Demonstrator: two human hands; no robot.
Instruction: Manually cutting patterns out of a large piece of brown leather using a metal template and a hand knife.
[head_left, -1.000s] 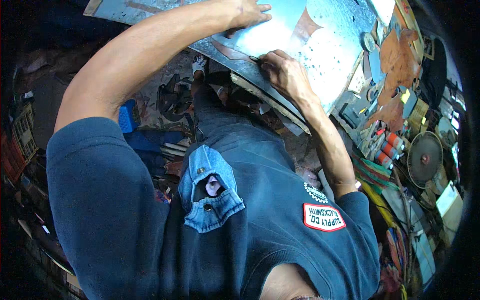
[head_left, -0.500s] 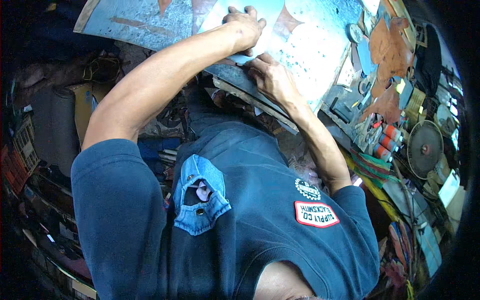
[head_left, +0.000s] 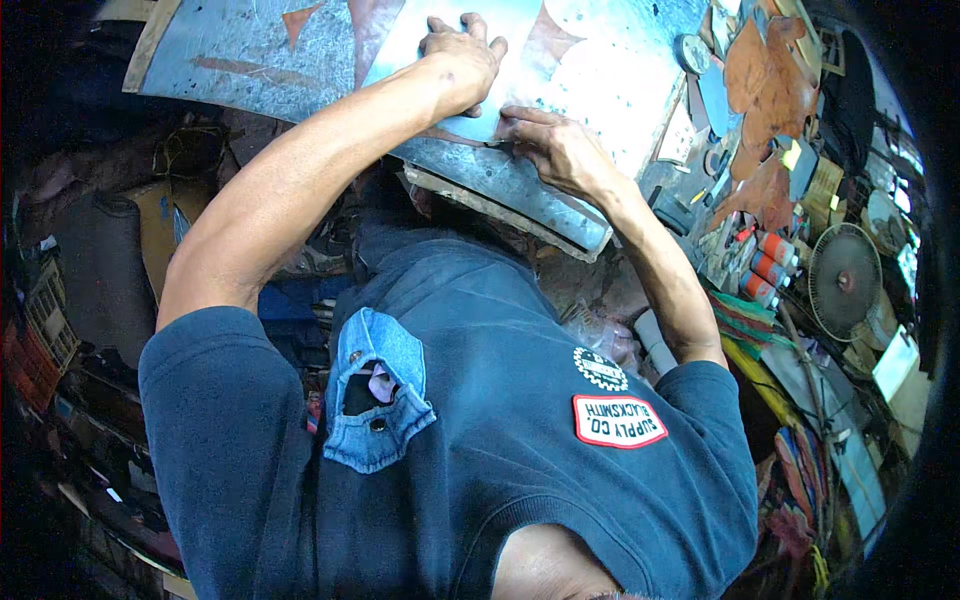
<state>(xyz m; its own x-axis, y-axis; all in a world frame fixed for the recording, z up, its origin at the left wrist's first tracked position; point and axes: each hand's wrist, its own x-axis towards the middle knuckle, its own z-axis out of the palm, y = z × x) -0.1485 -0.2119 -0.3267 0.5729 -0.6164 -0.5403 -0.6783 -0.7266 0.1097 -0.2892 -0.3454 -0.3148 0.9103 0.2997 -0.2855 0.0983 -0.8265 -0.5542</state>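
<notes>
My left hand [head_left: 463, 66] lies with fingers spread on a pale, smooth sheet [head_left: 398, 48], pressing it against the worktop [head_left: 270, 85]. Brown leather [head_left: 547, 38] shows beside the sheet. At the sheet's near corner is my right hand [head_left: 568, 155], its index finger stretched toward the sheet and its other fingers curled. A thin dark sliver [head_left: 497, 143] shows at these curled fingers, close to the worktop's near edge; its kind is too small to make out.
At the right lie brown leather pieces [head_left: 745, 65], a round tin [head_left: 691, 53] and several orange-and-white spools [head_left: 768, 270]. A fan [head_left: 845, 282] stands beyond them. The worktop's raised near edge [head_left: 510, 210] runs in front of my body.
My right hand has shifted slightly away from my left hand along the sheet's near edge, its index finger now straighter. My left hand still presses the sheet. The whole view has shifted a little.
</notes>
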